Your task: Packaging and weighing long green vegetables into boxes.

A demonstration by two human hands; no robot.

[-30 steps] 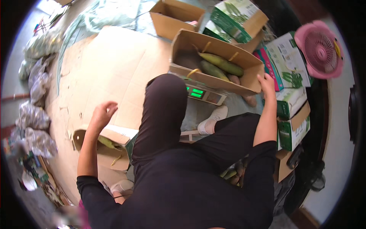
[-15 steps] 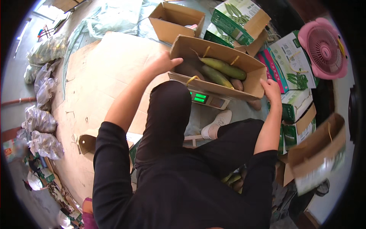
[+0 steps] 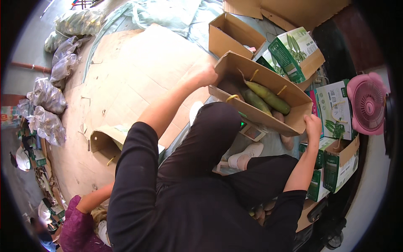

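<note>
My left hand (image 3: 204,75) is closed on the left end of an open cardboard box (image 3: 262,107) with yellow cord handles. At the opposite end, my right hand (image 3: 312,126) grips the box wall, thumb at the rim. Long green radishes (image 3: 270,98) lie inside, with brown tubers (image 3: 278,116) partly under them. Beneath the box a scale (image 3: 252,132) shows part of its lit green display. Whether the box rests on it or hangs above, I cannot tell.
Another open box (image 3: 235,35) stands beyond mine. Green-and-white cartons (image 3: 294,54) and a pink fan (image 3: 367,103) are at the right. An open carton (image 3: 107,145) lies on flattened cardboard (image 3: 138,71). Filled plastic bags (image 3: 48,94) line the left; a person in purple (image 3: 79,231) is lower left.
The view has shifted, and the held box sits further right and lower in it. My left fingers have closed more around its end. A person in purple has come into view at lower left.
</note>
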